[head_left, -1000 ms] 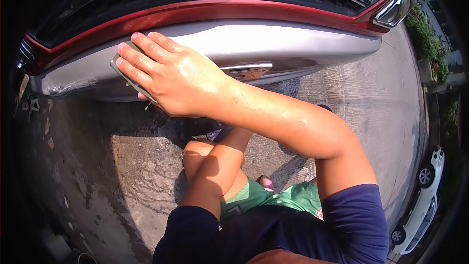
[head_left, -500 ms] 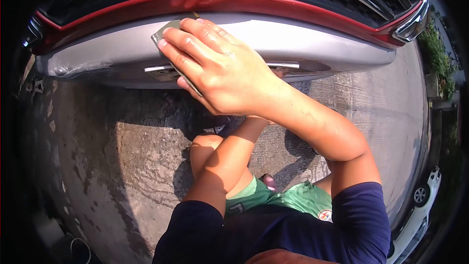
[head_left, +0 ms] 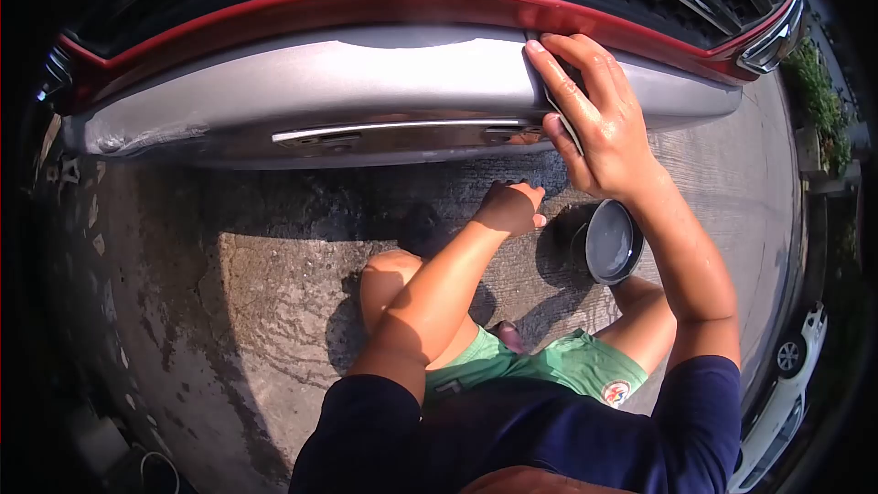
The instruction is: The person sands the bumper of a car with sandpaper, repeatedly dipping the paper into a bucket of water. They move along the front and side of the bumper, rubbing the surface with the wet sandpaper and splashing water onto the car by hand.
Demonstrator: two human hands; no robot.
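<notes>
Abrasive sheet (head_left: 562, 114): thin, dark, lying flat against the right end of the grey bumper panel (head_left: 366, 82), just below the red strip (head_left: 366, 2).

Right hand (head_left: 604, 128): fingers nearly straight and spread over the sheet, thumb hooked round its lower edge; the sheet is pinned between palm and panel.

Left hand (head_left: 510, 206): curled into a loose fist, knuckles down on the concrete floor (head_left: 274, 293); nothing seen in it.

Dark round bowl (head_left: 611, 240) on the floor just under the right wrist; contents not discernible.

Judgement on technique: flat fingers spread the pressure evenly, which suits the curved panel. Strokes are best kept along the panel, clear of the red strip above and the bright trim bar (head_left: 393, 128) below, so neither gets scuffed. The left fist serves as a brace.

Writing: a round badge (head_left: 615, 391) on the green shorts, too small to read. No readable marks on the bumper. A white car (head_left: 782, 402) stands well apart, at the right edge.
</notes>
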